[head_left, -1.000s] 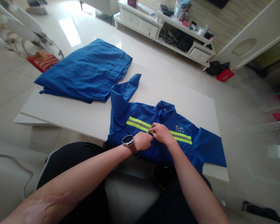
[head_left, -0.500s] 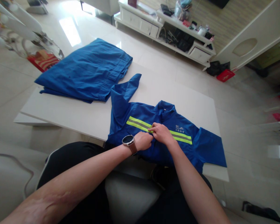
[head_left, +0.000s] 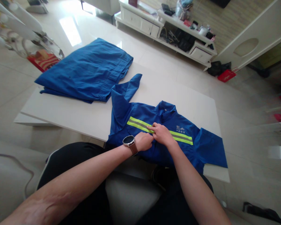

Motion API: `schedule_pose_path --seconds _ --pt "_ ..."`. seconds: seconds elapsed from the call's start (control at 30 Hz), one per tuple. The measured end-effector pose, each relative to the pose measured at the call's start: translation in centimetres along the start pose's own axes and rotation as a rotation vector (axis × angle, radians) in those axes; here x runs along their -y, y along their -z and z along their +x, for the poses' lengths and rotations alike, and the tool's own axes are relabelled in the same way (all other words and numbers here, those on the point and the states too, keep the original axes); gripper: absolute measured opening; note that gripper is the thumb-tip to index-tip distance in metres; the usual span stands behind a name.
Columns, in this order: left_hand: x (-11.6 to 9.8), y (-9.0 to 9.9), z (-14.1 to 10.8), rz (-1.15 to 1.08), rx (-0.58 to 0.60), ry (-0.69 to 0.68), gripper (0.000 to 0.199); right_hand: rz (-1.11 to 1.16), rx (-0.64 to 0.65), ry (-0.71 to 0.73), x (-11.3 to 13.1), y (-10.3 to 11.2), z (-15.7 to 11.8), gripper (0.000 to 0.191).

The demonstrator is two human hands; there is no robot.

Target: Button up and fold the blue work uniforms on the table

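A blue work jacket (head_left: 142, 110) lies front up across the near part of the white table, its collar pointing away from me. A yellow-and-grey reflective stripe crosses its chest, and pale lettering shows on the right side. My left hand (head_left: 143, 141), with a watch on the wrist, is closed on the jacket's front opening just below the stripe. My right hand (head_left: 162, 132) meets it there, fingers pinched at the front edge with the index finger over the stripe. Whatever lies between the fingertips is hidden. Folded blue trousers (head_left: 86, 72) rest to the left.
The white table (head_left: 189, 103) runs diagonally under the clothes. Beyond it stands a low white cabinet (head_left: 140, 25) with many small things on it. A red bag (head_left: 226, 75) sits on the floor by the wall, and a red patterned bag (head_left: 43, 60) is at the left.
My right index finger has shifted slightly up and left over the stripe. The left hand, jacket and trousers have stayed in place.
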State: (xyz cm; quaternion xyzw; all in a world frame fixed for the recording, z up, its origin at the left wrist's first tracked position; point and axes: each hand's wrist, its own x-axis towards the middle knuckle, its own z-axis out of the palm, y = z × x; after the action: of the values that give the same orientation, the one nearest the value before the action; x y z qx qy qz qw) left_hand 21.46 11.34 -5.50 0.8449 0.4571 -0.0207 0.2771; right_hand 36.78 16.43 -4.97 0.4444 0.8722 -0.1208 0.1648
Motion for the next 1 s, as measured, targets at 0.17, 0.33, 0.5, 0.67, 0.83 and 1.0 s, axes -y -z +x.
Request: schedule_pose_path --seconds 0.17,0.33,0.5,0.67,0.83,1.0 --pt "0.0 0.0 0.0 0.012 0.002 -0.006 0.029 -0.011 0.005 0.027 -0.1 -0.1 0.1 0.057" --pt "0.0 0.1 -0.1 -0.001 -0.004 -0.004 0.027 0.03 0.01 0.021 -0.4 -0.3 0.1 0.05" --pt "0.0 0.0 0.0 -0.004 -0.009 -0.008 0.027 0.05 -0.046 -0.003 -0.4 -0.6 0.1 0.057" --pt "0.0 -0.1 0.0 0.005 0.001 -0.001 0.028 0.217 -0.048 0.105 -1.1 -1.0 0.5 0.05" --pt "0.0 0.0 0.0 0.015 0.011 -0.013 0.028 0.158 -0.093 0.032 -1.0 -1.4 0.6 0.057" --pt "0.0 0.1 -0.1 0.014 0.001 -0.018 0.027 0.21 -0.205 -0.131 -1.3 -1.3 0.8 0.072"
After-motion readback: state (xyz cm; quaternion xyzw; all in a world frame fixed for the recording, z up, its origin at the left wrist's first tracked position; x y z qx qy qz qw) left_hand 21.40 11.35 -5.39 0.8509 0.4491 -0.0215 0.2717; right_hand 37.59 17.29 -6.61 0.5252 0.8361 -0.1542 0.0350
